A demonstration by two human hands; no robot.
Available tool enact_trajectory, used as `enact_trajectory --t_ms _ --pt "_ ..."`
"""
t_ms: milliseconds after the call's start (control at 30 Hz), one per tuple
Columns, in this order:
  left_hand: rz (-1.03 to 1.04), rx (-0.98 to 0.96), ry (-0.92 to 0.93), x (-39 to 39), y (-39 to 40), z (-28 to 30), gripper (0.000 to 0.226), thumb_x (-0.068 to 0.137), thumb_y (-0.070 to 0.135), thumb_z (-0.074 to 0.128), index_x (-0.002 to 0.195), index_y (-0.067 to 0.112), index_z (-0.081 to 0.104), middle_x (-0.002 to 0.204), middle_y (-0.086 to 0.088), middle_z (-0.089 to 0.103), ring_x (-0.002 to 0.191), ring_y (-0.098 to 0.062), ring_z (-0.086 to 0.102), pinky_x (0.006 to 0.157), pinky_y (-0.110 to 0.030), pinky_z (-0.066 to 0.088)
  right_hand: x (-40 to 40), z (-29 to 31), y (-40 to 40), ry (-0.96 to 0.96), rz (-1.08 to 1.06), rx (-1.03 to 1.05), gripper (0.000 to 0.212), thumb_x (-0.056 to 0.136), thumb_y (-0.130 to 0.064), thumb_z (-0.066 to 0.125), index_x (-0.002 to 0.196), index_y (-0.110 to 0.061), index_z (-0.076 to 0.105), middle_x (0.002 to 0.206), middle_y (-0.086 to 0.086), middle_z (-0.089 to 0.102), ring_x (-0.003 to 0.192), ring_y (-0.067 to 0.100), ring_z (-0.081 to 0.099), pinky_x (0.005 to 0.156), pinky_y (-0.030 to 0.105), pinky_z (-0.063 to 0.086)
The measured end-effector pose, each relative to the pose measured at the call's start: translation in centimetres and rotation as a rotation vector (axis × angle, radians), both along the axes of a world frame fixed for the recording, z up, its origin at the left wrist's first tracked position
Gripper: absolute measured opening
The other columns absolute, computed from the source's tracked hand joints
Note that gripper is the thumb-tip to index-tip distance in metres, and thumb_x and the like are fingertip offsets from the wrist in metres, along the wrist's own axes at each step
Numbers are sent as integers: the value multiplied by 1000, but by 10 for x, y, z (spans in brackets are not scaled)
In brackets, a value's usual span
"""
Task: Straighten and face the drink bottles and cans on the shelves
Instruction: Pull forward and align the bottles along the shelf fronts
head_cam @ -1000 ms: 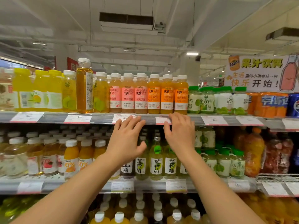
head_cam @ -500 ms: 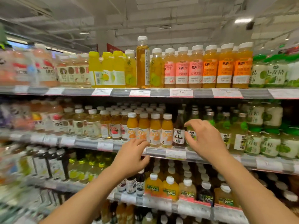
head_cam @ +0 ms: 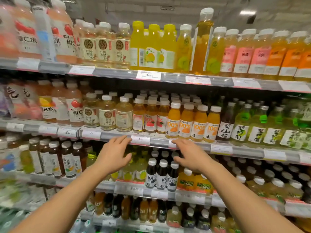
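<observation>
Bright overhead light, blurred left edge

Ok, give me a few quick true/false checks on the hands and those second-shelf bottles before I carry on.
1. Both hands hold nothing. True: left hand and right hand are open, fingers spread.
2. The right hand grips an orange juice bottle. False: the orange 100% bottles stand untouched above it.
3. One tall bottle on the top shelf overtops its neighbours. True.
4. The dark 100% bottles sit on the top shelf. False: they stand on the shelf below the hands.
</observation>
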State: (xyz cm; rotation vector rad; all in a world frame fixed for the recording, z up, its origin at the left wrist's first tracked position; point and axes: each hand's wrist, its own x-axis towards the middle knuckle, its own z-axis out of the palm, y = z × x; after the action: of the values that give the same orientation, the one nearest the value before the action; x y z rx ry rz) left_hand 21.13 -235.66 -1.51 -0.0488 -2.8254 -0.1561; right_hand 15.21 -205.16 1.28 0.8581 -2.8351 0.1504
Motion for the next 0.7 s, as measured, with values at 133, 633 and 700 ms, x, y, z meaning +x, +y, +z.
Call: enact_trajectory --t_ms 133,633,700 --pt "-37 -28 32 -10 -42 -2 69 93 48 56 155 28 33 162 1 34 147 -25 32 116 -44 37 -2 -25 -46 -6 9 -40 59 97 -42 57 150 -23 42 145 0 50 131 23 49 102 41 48" --pt "-118 -83 11 -38 -84 -55 86 92 51 53 161 39 3 169 9 -14 156 -26 -3 117 -56 31 -46 -129 -99 -199 -188 208 76 94 -39 61 157 -22 22 149 13 37 135 37 38 103 45 45" --pt "-113 -75 18 -37 -82 -56 85 92 51 54 161 38 5 169 8 -12 156 -27 -3 116 -56 34 -47 -138 -100 -160 -207 206 74 93 -38 61 156 -22 25 147 13 39 136 37 36 104 46 44"
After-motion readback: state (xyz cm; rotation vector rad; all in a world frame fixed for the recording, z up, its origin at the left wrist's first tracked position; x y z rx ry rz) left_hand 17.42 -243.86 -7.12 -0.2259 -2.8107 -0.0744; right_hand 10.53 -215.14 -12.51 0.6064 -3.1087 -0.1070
